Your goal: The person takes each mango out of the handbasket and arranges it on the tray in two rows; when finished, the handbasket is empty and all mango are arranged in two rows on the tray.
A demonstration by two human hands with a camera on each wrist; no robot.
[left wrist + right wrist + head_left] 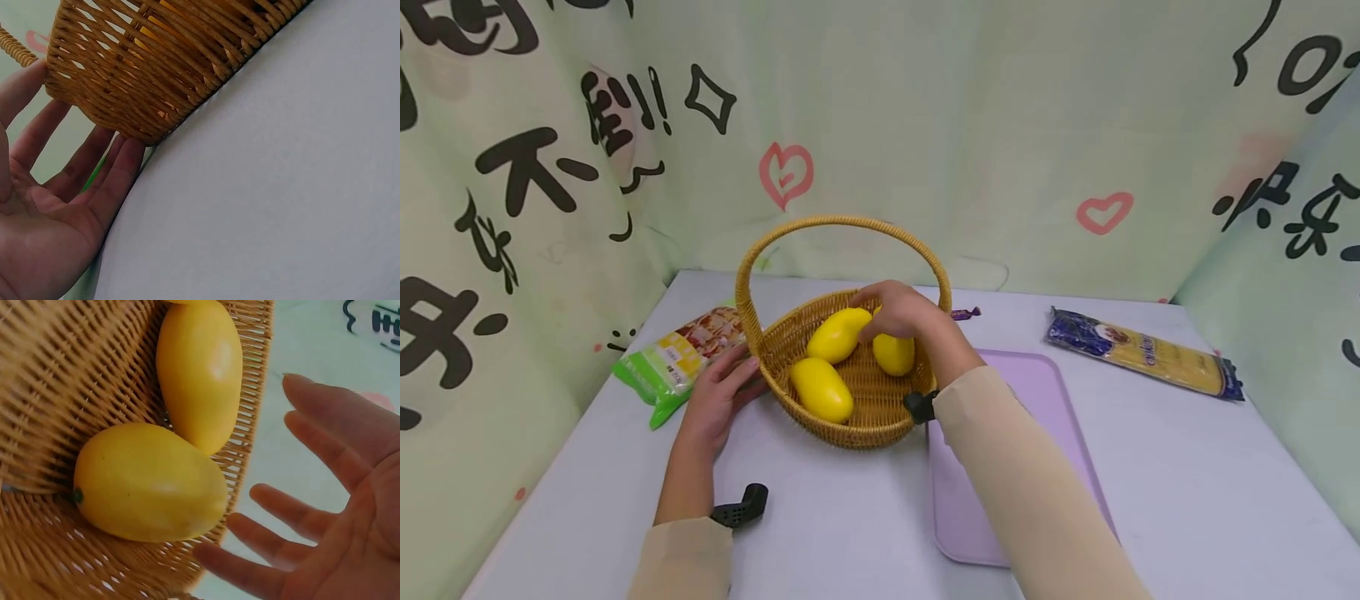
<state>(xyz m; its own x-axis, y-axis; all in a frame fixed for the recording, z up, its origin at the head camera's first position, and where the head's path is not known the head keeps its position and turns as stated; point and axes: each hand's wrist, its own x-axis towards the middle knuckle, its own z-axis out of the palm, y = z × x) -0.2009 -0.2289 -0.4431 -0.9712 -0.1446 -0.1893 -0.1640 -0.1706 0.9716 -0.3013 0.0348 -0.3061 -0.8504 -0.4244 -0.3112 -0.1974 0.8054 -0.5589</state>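
Observation:
A wicker basket point(880, 408) with a tall arched handle stands on the table, holding three yellow mangoes: one at the front left point(820, 392), one behind it point(837, 335) and one to the right point(893, 354). My left hand point(718, 396) rests its spread fingertips against the basket's left side; the left wrist view shows these fingers point(115, 172) on the weave. My right hand point(898, 312) reaches over the basket's far right part, above the mangoes. In the right wrist view its fingers are spread, with nothing between them, beside the rim and a mango point(150, 487).
A green snack bag point(673, 362) lies left of the basket, close to my left hand. Partly under my right sleeve is a light purple tray point(955, 500). A spaghetti pack point(1142, 350) lies far right, and a small purple wrapped item point(966, 314) behind the basket.

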